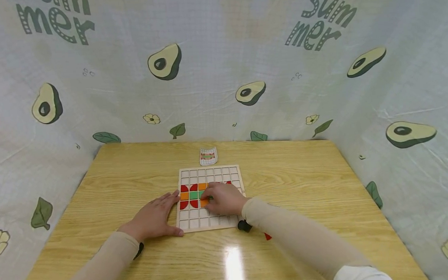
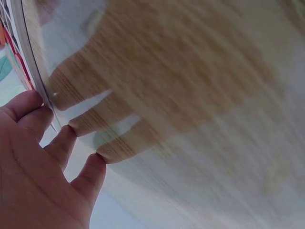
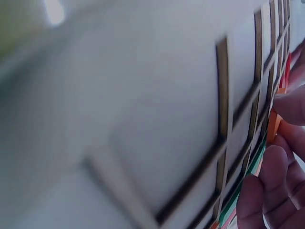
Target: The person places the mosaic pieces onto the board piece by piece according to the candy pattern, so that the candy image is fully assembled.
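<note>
A pale board (image 1: 194, 223) with a raised grid lies on the table, holding red quarter-round tiles (image 1: 184, 205), orange tiles (image 1: 184, 196) and green tiles (image 1: 193, 195) in its middle rows. My left hand (image 1: 153, 218) rests at the board's left side, its thumb stretched toward the near corner. In the left wrist view its fingertips (image 2: 97, 162) touch the tabletop beside the board's edge. Over the middle of the grid, my right hand (image 1: 225, 198) pinches an orange tile (image 3: 273, 125) between thumb and finger. That hand hides part of the pattern.
Behind the board lies a small card (image 1: 208, 156) printed with a grid pattern. A red piece (image 1: 267, 236) shows beside my right forearm, which partly covers it. Patterned cloth (image 1: 211, 71) hangs around the back and sides of the wooden table (image 1: 143, 163).
</note>
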The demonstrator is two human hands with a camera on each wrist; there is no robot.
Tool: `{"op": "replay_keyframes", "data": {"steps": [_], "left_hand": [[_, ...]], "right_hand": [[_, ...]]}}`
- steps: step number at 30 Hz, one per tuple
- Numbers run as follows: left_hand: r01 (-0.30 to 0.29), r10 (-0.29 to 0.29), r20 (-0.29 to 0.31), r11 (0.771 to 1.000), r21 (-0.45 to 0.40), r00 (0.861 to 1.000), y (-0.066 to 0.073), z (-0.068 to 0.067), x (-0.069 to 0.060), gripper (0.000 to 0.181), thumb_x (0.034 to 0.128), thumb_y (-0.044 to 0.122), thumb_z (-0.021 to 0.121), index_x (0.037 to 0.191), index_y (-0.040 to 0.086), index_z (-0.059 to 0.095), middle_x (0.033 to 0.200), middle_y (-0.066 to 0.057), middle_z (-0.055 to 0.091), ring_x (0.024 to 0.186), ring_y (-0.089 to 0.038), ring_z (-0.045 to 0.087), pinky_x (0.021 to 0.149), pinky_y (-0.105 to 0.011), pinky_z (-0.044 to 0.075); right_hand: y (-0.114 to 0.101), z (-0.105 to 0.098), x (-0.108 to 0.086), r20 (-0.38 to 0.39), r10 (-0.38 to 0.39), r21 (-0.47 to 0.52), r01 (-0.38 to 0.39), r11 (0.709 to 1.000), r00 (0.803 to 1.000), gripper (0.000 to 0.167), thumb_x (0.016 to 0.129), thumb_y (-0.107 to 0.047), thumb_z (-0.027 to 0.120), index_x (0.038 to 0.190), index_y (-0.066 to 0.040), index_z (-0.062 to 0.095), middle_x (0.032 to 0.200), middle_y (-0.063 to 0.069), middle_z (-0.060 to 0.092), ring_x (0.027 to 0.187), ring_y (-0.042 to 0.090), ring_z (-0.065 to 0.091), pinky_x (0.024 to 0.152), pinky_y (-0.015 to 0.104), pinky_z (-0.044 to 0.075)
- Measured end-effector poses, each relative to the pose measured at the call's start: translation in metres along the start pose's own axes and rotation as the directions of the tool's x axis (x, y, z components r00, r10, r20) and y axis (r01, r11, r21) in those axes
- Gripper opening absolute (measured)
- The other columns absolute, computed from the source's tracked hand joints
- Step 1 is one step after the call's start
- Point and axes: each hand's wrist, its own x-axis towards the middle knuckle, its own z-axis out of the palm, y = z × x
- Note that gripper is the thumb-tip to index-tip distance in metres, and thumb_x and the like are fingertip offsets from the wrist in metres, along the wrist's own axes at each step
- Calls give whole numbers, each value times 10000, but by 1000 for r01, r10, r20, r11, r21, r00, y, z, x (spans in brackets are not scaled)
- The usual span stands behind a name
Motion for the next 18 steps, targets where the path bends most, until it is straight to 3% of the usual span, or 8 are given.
{"op": "replay_keyframes", "data": {"steps": [18], "left_hand": [[-17, 17, -14, 1000, 4, 1000, -2, 2, 1, 1105, 717, 719, 743, 1505, 18, 413, 1598, -137, 303, 1423, -396, 323, 1098, -603, 300]], "right_hand": [[-7, 4, 2, -2, 24, -65, -24, 998, 1000, 260, 885, -292, 721, 1133, -220, 754, 1057, -84, 606, 808, 37, 569, 654, 207, 485]]}}
